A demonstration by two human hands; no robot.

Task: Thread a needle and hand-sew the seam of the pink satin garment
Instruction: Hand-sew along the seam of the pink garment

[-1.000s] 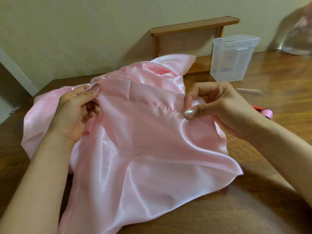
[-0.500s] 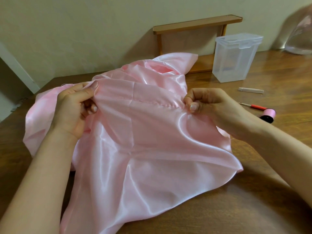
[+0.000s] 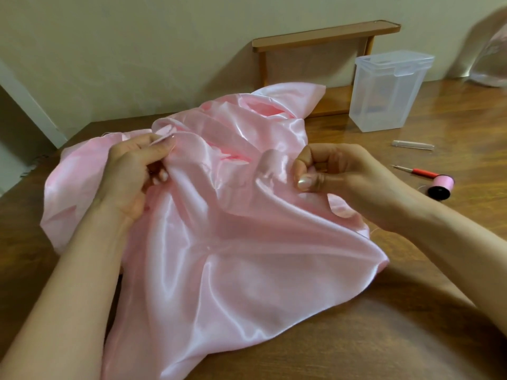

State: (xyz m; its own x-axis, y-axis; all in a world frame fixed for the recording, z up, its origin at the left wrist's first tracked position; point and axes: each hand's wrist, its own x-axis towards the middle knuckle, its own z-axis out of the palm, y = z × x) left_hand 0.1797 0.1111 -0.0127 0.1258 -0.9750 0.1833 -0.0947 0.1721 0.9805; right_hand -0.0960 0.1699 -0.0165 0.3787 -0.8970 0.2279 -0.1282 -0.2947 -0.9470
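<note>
The pink satin garment [image 3: 219, 264] lies crumpled across the wooden table [image 3: 384, 338]. My left hand [image 3: 134, 174] grips a bunch of its upper edge between thumb and curled fingers. My right hand [image 3: 337, 171] pinches the fabric at the right end of the fold, thumb pressed against curled fingers. The stretch of cloth between my hands sags in loose folds, so the seam line is hard to see. A pink thread spool [image 3: 440, 186] lies on the table to the right of my right hand. No needle is visible.
A red-handled tool [image 3: 419, 172] lies beside the spool, and a small clear tube [image 3: 413, 145] lies behind it. A clear lidded plastic box [image 3: 389, 94] stands at the back right before a low wooden shelf [image 3: 323, 34]. A clear plastic bag [image 3: 491, 61] sits far right.
Both hands moved closer together and lower, letting the taut seam fold collapse into loose wrinkles. My right hand turned and closed tighter on the fabric.
</note>
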